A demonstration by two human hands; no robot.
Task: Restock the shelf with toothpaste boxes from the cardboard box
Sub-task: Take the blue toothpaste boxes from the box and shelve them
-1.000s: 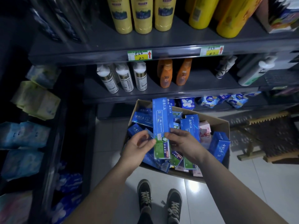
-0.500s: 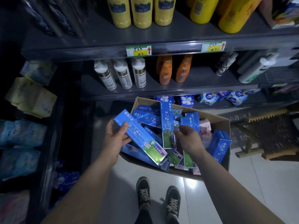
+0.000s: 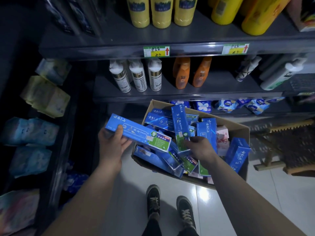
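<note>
The left grip (image 3: pixel 112 143) holds one long blue toothpaste box (image 3: pixel 138 132) by its near left end, thumb on the printed top face and fingers curled beneath. From that grip the box slants away to the right, and its green end reaches over the left rim of the cardboard box (image 3: pixel 151 103).

The right grip (image 3: pixel 200 148) is narrow and pinches the lower green end of a second toothpaste box (image 3: pixel 180 126), which stands nearly upright above the fingers, among the heap inside the cardboard box. Both grips are level with each other and near together, with the green end of the first box between them.

All round the right grip lie more blue toothpaste boxes (image 3: pixel 160 120), piled at every angle. Just to its right is a pink box (image 3: pixel 222 138), and farther right a blue one (image 3: pixel 237 154) leans against the carton's outer wall.

The cardboard box sits on the tiled floor (image 3: pixel 129 193), beyond a pair of dark laced shoes (image 3: pixel 153 200) that are below both grips. Above and beyond the grips runs a dark shelf (image 3: pixel 213 92) carrying three white bottles (image 3: pixel 136 77) and two orange bottles (image 3: pixel 181 74). Higher still, yellow bottles (image 3: pixel 157 11) stand over green-and-yellow price tags (image 3: pixel 156 51). Left of the left grip, a dim rack holds soft wrapped packs (image 3: pixel 44 96).
</note>
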